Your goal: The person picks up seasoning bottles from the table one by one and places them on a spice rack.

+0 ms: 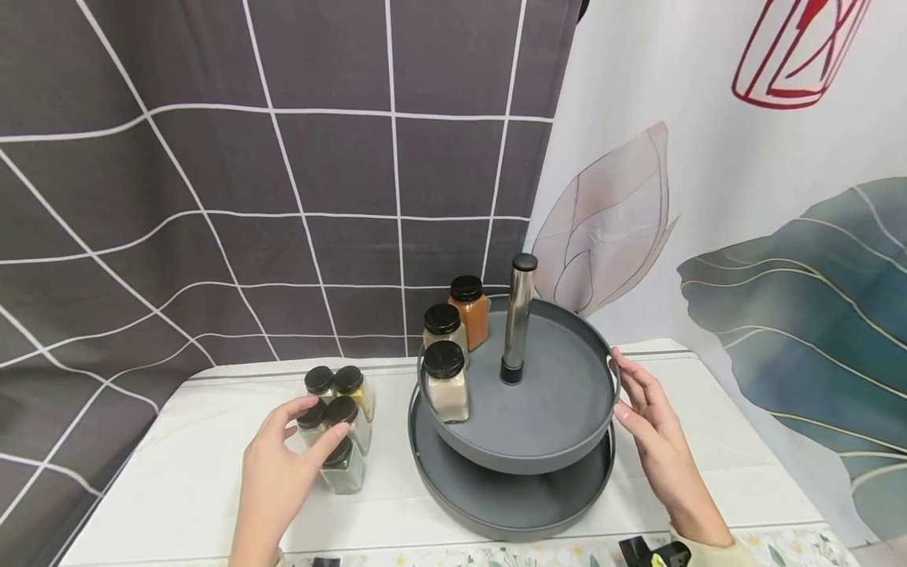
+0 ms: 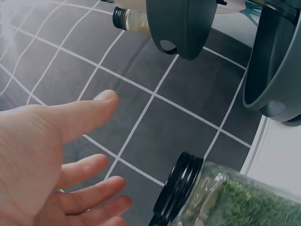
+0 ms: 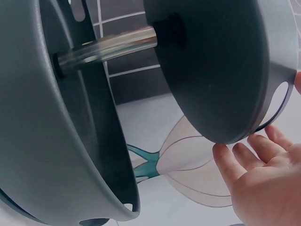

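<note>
My left hand (image 1: 283,465) hovers over a cluster of several glass spice jars with black lids, thumb and fingers spread around a dark-lidded jar (image 1: 357,429). In the left wrist view, a jar of green dried herbs (image 2: 249,202) lies beyond the spread fingers, a gap between them. Fingertips of my right hand (image 1: 655,441) touch the outer rim of the upper tray (image 1: 560,409) of a grey two-tier turntable, beside its handle slot (image 3: 276,106). Three black-lidded jars stand at the upper tray's left: an orange one (image 1: 473,323), a pale one (image 1: 448,398) and one between them.
The lower tray (image 1: 510,504) of the turntable sits under the upper one on a white tabletop (image 1: 212,472). A metal post (image 1: 520,323) with a black cap rises from the centre. Behind hang a dark gridded cloth (image 1: 340,173) and a leaf-printed white curtain (image 1: 638,71).
</note>
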A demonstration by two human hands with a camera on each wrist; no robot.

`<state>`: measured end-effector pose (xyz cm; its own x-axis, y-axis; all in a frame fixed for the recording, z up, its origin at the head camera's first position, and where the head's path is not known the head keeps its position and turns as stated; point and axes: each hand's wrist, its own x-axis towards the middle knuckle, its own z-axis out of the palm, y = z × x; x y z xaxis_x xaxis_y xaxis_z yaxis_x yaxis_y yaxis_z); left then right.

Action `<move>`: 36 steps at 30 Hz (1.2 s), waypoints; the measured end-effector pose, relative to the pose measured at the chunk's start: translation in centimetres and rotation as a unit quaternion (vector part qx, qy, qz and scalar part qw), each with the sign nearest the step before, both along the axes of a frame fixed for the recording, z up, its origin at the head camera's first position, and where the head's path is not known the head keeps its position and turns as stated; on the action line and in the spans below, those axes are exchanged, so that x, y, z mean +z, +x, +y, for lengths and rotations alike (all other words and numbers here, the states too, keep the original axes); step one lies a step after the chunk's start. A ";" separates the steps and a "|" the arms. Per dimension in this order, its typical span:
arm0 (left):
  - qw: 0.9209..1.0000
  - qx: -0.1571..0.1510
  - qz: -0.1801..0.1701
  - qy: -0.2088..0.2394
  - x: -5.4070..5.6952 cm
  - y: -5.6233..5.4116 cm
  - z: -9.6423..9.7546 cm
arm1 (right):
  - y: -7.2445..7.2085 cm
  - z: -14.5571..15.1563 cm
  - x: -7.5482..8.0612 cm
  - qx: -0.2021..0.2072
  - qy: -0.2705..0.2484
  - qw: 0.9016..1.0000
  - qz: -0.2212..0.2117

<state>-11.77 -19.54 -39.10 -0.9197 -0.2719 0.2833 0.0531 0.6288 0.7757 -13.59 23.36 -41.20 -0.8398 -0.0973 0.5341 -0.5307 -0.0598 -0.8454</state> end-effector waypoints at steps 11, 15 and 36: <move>0.994 -0.026 -0.097 -0.051 0.1 0.2 -1.6 | 0.0 0.1 -0.1 0.015 -0.003 1.000 -0.013; 0.993 -0.029 -0.102 -0.052 0.0 0.3 -2.0 | 0.0 0.1 -0.1 0.023 -0.005 1.000 -0.013; 0.973 -0.065 -0.205 -0.082 -0.7 0.3 -2.4 | -0.1 0.3 -0.1 0.038 0.000 0.999 -0.027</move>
<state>-11.43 -21.91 -39.79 -0.9882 -0.1277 -0.0849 -0.1524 0.7548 0.6380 -13.65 23.64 -41.34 -0.8574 -0.1615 0.4886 -0.4786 -0.0987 -0.8725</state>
